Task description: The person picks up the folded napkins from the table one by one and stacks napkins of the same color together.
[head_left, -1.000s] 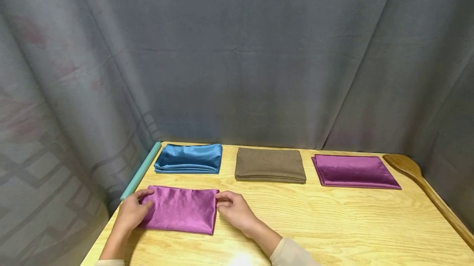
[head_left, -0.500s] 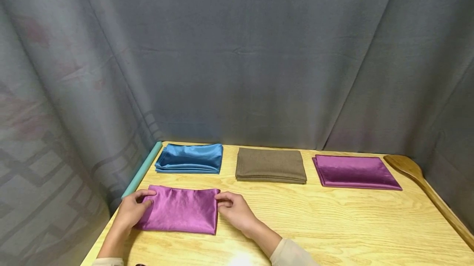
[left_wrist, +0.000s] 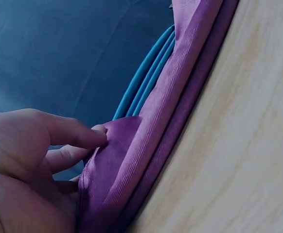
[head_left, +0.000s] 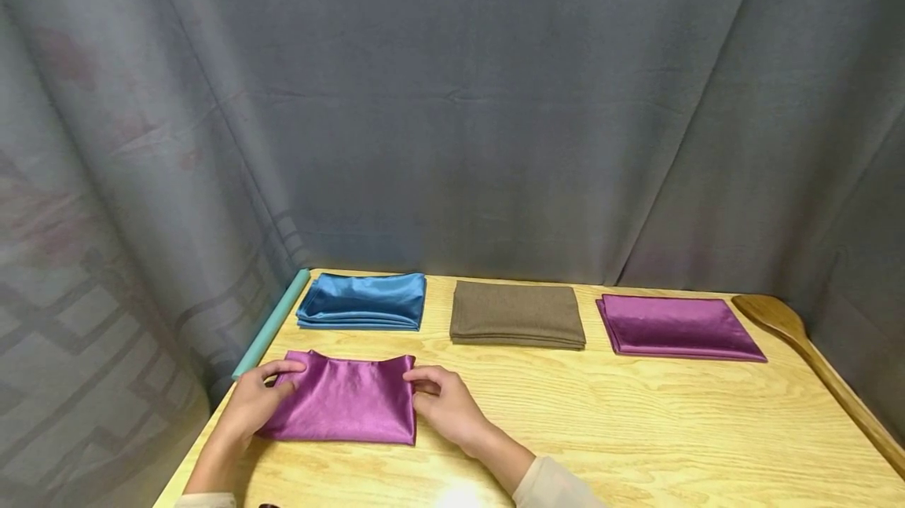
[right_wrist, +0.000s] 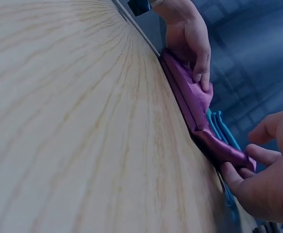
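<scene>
A folded purple satin cloth (head_left: 346, 406) lies at the front left of the wooden table. My left hand (head_left: 247, 407) pinches its far left corner, thumb on the near side. At the opposite end, my right hand (head_left: 449, 411) holds the far right corner between thumb and fingers. The far edge sags between the two raised corners. In the left wrist view the layered edge of the purple cloth (left_wrist: 151, 131) runs along the tabletop. From the right wrist, both hands show at the two ends of the purple cloth (right_wrist: 192, 99).
Behind lie a folded blue satin cloth (head_left: 364, 302), a folded brown cloth (head_left: 518, 315) and another folded purple cloth (head_left: 682, 327). A teal rod (head_left: 272, 325) runs along the left table edge. A long wooden spoon (head_left: 813, 351) lies at the right. Grey curtains (head_left: 452, 115) hang around the table.
The corners of the purple cloth have risen slightly and come a little closer together. My right hand has shifted slightly left. The cloths behind stay in place.
</scene>
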Tool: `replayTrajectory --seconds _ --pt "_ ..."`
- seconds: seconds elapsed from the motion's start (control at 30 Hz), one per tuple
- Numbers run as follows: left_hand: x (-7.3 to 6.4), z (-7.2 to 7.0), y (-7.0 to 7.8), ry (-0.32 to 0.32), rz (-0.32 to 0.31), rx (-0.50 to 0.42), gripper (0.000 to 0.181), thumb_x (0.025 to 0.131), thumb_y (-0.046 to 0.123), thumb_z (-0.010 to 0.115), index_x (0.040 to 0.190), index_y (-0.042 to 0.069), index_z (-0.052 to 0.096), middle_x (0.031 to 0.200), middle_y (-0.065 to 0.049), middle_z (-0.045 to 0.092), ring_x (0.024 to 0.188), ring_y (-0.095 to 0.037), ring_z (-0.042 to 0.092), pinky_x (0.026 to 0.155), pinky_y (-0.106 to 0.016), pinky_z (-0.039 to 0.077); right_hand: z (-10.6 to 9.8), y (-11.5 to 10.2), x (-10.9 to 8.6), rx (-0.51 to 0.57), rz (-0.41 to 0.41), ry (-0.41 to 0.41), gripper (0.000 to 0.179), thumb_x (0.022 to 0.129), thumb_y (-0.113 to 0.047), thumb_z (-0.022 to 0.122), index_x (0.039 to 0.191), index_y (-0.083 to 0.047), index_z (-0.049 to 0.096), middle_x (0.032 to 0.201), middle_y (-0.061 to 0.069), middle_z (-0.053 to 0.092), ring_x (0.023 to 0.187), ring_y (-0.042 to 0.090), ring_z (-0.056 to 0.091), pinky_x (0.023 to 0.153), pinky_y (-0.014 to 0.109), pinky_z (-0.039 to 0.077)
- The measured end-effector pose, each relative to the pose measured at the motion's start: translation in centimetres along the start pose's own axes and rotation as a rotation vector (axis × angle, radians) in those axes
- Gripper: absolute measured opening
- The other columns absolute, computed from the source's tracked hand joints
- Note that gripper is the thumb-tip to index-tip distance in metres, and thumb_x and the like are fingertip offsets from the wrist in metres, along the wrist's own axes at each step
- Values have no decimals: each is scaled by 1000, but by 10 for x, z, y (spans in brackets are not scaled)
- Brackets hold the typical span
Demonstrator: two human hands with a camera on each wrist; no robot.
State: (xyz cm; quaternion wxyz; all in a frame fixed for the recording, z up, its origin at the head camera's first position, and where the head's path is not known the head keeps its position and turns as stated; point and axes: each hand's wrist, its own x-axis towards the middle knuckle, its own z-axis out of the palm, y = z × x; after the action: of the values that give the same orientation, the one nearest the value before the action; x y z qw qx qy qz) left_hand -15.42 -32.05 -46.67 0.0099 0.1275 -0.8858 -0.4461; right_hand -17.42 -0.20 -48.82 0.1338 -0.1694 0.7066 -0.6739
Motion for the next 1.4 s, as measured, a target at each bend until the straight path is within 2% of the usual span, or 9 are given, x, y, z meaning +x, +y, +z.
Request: replayTrajectory --seconds 0.23,0.47,0.7,0.87,0.93,1.07,1.2,1.3,1.4 --pt "1 1 -3 -41 -4 -87 36 94 6 68 129 -1 69 138 -22 60 114 -16 53 81 -16 46 -1 3 2 -63 7 8 43 84 4 62 126 0 70 133 19 68 121 32 65 91 22 54" --pt "1 2 -5 -144 0 -223 39 95 9 71 132 -4 66 142 -17 61 112 0 52 88 -16 49 -4 2 3 -116 -13 12 49 82 4 61 129 -4 71 141 17 64 125 31 62 98 30 55" --pt "-1 1 -3 -200 9 -235 44 94 10 72 136 1 65 153 -20 52 134 -24 46 90 -18 49 -5 2 5 -24 30 10 53 83 7 58 134 -4 68 131 19 67 80 10 59 70 17 50" --pt "-2 0 -5 -247 24 -243 50 94 8 70 142 3 61 160 -23 42 149 -39 32 94 -14 42 -6 5 7 -57 19 -32 47 84 7 60 130 0 69 106 16 67 73 7 48 63 16 44" --pt "-2 1 -7 -256 24 -254 50 94 7 69 143 3 60 161 -23 41 150 -39 30 94 -13 41 -7 6 8 -58 4 -45 46 85 9 59 129 2 68 108 15 66 74 7 49 62 16 44" --pt "-1 1 -10 -269 35 -297 50 94 6 68 143 2 60 157 -20 46 139 -31 41 92 -20 47 -11 7 11 -18 -1 -33 49 84 11 56 131 2 67 119 21 66 72 7 51 62 16 45" --pt "0 0 -14 -350 97 -325 49 94 4 66 142 0 57 144 -6 52 120 -19 48 87 -31 54 -16 9 13 13 8 -1 51 82 12 55 130 1 68 136 24 60 77 9 50 62 16 45" --pt "-1 -1 -18 -403 148 -329 44 95 4 65 138 -4 55 134 1 54 114 -15 50 85 -31 55 -20 10 13 27 14 15 51 81 13 55 129 1 69 142 25 57 88 12 52 60 15 44" --pt "-1 -2 -19 -390 150 -306 40 96 7 67 133 -5 58 128 0 57 110 -12 52 85 -27 52 -23 10 14 36 19 27 50 82 14 54 128 2 69 143 26 55 97 17 53 60 15 44"
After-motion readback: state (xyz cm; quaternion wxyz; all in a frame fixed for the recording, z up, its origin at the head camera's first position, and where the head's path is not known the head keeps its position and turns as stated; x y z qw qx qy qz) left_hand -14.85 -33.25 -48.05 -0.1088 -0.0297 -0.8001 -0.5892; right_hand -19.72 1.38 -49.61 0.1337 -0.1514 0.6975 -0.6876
